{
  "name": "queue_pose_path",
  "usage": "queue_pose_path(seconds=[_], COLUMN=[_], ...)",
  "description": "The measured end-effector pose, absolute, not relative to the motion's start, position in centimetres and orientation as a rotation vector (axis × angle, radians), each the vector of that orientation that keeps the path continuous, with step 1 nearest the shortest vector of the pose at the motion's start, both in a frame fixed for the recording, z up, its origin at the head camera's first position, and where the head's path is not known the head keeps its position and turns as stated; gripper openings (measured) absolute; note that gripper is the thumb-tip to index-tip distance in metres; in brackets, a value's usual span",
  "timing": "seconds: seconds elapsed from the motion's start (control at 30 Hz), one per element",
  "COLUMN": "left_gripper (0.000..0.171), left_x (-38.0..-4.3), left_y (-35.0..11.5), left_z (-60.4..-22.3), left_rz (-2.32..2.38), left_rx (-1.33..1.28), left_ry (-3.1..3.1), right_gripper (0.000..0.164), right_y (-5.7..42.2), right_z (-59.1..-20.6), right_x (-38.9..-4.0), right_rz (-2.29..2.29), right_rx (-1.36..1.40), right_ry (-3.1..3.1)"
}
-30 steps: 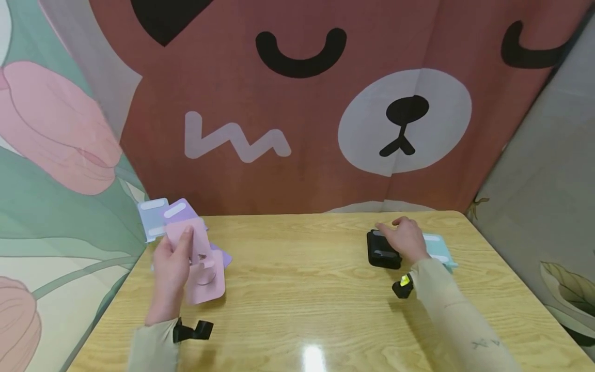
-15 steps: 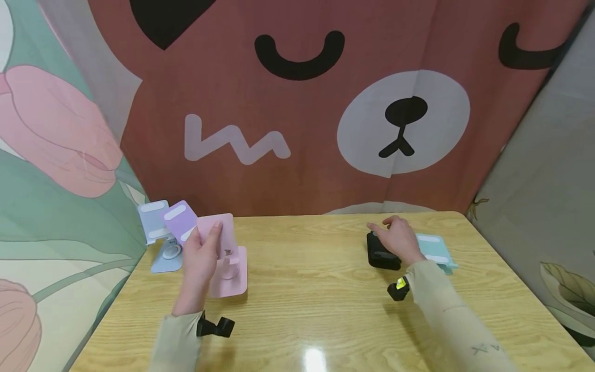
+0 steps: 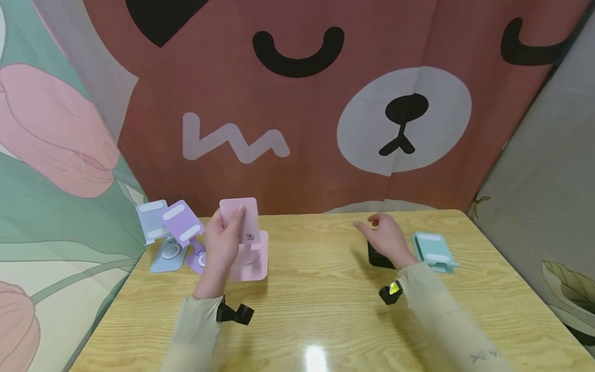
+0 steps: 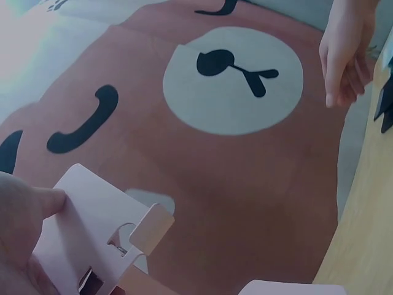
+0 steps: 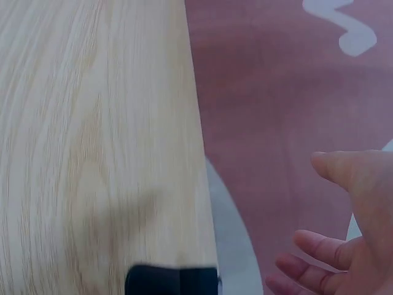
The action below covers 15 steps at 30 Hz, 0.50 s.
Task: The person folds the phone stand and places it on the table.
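A pink phone stand (image 3: pixel 244 219) is in my left hand (image 3: pixel 223 245), its upright plate pinched between thumb and fingers. Its square base is low over the table; whether it touches the wood, I cannot tell. The left wrist view shows the plate's back and folded lip (image 4: pixel 153 228) close up. My right hand (image 3: pixel 388 240) hovers over a black folded phone stand (image 3: pixel 378 260), fingers loosely bent around nothing. That hand partly hides the black stand. In the right wrist view the thumb and fingertips (image 5: pixel 319 246) stand apart, with a dark edge of the black stand (image 5: pixel 172 281) below.
At the left of the wooden table (image 3: pixel 297 294), a blue phone stand (image 3: pixel 152 217) and a purple one (image 3: pixel 183 222) stand unfolded, overlapping in view. A teal folded stand (image 3: pixel 434 248) lies right of the black one. A printed curtain (image 3: pixel 307 170) hangs behind the table's far edge.
My left hand has carried the pink stand rightward and slightly away, uncovering the purple and blue stands. My right hand has shifted left over the black stand, revealing more of the teal one.
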State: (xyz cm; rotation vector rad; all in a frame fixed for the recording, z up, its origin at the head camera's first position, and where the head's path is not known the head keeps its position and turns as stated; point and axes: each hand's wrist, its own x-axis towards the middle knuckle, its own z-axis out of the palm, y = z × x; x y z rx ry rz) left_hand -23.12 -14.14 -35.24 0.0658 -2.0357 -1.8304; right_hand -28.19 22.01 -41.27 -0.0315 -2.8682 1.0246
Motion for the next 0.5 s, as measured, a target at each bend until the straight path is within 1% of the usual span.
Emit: queue_pose_path(seconds=[0.17,0.3,0.5], left_gripper=[0.034,0.032,0.03], left_x=[-23.4,-23.9,-24.5], left_y=[-12.8,-11.6,-9.3], left_z=[-34.6,-34.1,-33.6], left_rz=[-1.849,-1.866,-1.896], left_rx=[0.006,-0.024,-0.037], left_ry=[-1.995,-1.959,-1.937], right_gripper=[0.071,0.065,0.062], right_y=[20.0,18.4,15.8], right_z=[-40.7,-40.6,-40.9], right_x=[-27.6,-27.0,-26.7], right_rz=[1.091,1.159,1.273], right_rx=[0.017,0.065,0.131], right_ry=[-2.828,-2.804,-2.777])
